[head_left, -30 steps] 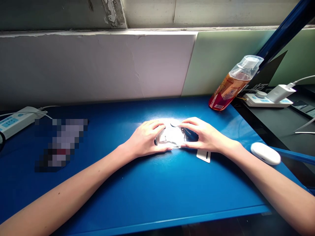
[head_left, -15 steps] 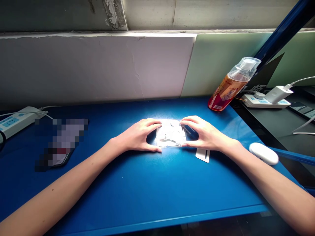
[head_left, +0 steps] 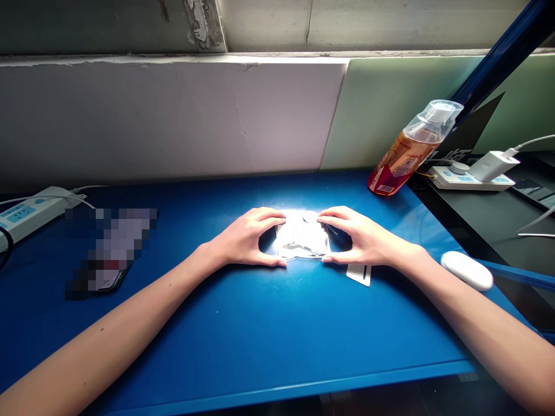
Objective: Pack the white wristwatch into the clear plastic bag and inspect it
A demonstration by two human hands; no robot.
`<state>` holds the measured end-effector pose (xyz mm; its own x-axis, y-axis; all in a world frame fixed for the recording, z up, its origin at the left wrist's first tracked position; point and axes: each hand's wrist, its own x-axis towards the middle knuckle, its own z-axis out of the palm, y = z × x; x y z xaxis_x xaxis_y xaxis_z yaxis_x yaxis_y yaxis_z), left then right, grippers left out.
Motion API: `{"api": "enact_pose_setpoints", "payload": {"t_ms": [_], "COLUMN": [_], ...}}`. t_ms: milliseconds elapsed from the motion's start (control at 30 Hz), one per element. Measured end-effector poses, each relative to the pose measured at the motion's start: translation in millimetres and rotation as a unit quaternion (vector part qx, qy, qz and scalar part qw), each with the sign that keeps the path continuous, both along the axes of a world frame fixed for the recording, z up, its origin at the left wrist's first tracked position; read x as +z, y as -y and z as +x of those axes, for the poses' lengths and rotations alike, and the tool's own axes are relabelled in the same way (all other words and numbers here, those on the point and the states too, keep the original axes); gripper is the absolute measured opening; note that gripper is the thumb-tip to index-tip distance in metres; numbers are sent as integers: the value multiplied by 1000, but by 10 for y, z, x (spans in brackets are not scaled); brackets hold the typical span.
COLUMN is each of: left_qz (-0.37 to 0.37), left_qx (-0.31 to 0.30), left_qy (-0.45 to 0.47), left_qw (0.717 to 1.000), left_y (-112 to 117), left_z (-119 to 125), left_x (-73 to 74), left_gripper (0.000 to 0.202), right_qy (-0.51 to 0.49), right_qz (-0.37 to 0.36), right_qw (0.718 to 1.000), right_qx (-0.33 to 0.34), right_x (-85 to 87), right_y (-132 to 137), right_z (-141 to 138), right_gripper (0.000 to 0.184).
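A flat, shiny rectangular object (head_left: 302, 241), glaring white under the light, lies on the blue table (head_left: 269, 323). My left hand (head_left: 245, 241) curls round its left end, thumb at the near edge and fingers at the far edge. My right hand (head_left: 362, 240) grips the right end the same way. A small loose tab (head_left: 309, 217) shows at the object's far edge. Glare hides what the object is.
A small white card (head_left: 359, 274) lies under my right wrist. A white pebble-shaped case (head_left: 467, 271) sits at the right edge. An orange spray bottle (head_left: 410, 151) leans at the back right by a power strip with charger (head_left: 472, 176). Another power strip (head_left: 26, 211) and a blurred-out item (head_left: 110, 251) lie left.
My left hand has slid off the top of the shiny object to its left end, uncovering more of its surface. My right hand has barely shifted.
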<state>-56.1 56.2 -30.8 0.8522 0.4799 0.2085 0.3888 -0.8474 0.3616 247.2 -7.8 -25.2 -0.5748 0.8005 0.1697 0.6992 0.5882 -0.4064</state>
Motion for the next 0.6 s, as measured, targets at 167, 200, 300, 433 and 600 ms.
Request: {"api": "enact_pose_setpoints", "payload": {"t_ms": [167, 200, 300, 433, 600], "left_qz": [21, 29, 51, 66, 69], "left_qx": [7, 8, -4, -31, -25], "left_qy": [3, 10, 25, 33, 37], "left_qw": [1000, 1000, 998, 997, 997], "left_y": [30, 39, 64, 88, 89], "left_z": [-11, -10, 5, 38, 51], "left_x": [6, 7, 8, 12, 11], "left_gripper": [89, 89, 86, 73, 58], "right_qy": [3, 3, 7, 15, 3], "right_qz": [10, 13, 21, 27, 38], "right_qw": [1000, 1000, 1000, 999, 999], "right_qx": [10, 11, 13, 17, 19], "right_x": [-25, -32, -44, -44, -27], "right_y": [-7, -7, -3, 6, 7], "right_z": [6, 7, 3, -11, -7], "right_gripper": [76, 75, 73, 68, 65]}}
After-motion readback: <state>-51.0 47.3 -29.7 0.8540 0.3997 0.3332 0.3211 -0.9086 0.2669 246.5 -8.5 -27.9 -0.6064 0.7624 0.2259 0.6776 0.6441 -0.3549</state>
